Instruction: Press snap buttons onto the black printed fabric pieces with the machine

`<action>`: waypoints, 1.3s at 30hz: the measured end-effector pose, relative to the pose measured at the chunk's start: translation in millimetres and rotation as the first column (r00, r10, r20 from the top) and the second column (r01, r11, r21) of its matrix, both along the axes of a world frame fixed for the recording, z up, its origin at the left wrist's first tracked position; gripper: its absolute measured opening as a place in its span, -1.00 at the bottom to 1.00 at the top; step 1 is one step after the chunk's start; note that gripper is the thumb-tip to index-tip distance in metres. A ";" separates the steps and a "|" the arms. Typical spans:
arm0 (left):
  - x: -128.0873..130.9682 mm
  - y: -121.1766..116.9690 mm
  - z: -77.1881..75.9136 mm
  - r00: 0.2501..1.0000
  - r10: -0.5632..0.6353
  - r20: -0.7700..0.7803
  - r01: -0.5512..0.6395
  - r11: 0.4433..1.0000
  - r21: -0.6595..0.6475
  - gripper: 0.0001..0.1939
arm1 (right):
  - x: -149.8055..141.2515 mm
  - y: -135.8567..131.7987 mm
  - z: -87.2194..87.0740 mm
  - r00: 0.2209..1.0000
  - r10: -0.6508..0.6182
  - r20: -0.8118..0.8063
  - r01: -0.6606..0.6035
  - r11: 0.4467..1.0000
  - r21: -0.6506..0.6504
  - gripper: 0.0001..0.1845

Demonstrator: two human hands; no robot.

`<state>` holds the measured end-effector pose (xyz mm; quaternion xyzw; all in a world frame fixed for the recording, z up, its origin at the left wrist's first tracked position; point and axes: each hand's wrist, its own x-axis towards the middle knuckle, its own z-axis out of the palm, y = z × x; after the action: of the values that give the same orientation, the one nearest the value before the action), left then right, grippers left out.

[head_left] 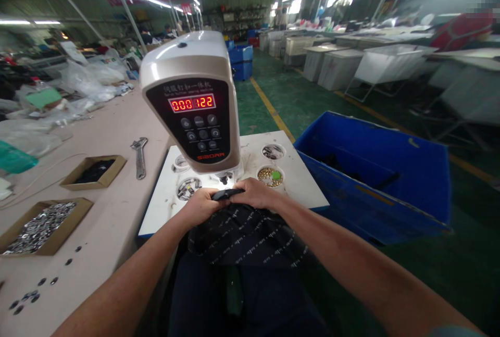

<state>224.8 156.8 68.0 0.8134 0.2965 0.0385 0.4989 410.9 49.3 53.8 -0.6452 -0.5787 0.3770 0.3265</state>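
A dark printed garment [242,233] lies on my lap, and its edge is pushed under the head of a white and gold press machine [195,97]. My left hand [201,204] and my right hand [255,194] both grip that edge, fingers curled, just below the machine's punch [225,176]. The red display [192,103] reads 000122. The white machine table [304,181] has round cups let into it, one of them filled with gold-coloured fasteners [269,175].
Left on the beige bench stand a cardboard box of silver rings [39,225], a box of dark parts [94,172] and a wrench [139,155]. Loose dark buttons [27,295] lie near the front. A blue plastic bin [375,175] stands at the right.
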 end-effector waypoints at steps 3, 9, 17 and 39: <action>4.4 4.1 1.1 1.000 0.007 -0.002 -0.007 1.000 -0.009 -0.68 | 4.8 8.5 -3.3 1.000 -0.003 -0.013 0.003 1.000 0.000 -0.71; 9.9 13.6 -0.1 1.000 0.003 -0.027 -0.005 0.996 -0.090 -0.72 | 14.3 19.7 -5.6 1.000 0.023 -0.008 -0.022 1.000 0.004 -0.68; 11.6 25.2 -5.4 0.999 0.019 -0.029 -0.024 0.986 -0.166 -0.72 | 19.3 30.5 0.8 1.000 0.029 0.007 -0.029 0.999 -0.014 -0.72; 16.0 29.0 -17.8 0.986 0.162 -0.048 -0.161 0.811 -0.562 -0.56 | 23.3 39.0 -15.1 0.979 -0.022 -0.204 0.024 1.000 0.009 -0.63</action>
<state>240.8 185.8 50.2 0.6017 0.3621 -0.0076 0.7119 434.2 88.2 38.7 -0.6080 -0.5367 0.4341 0.3921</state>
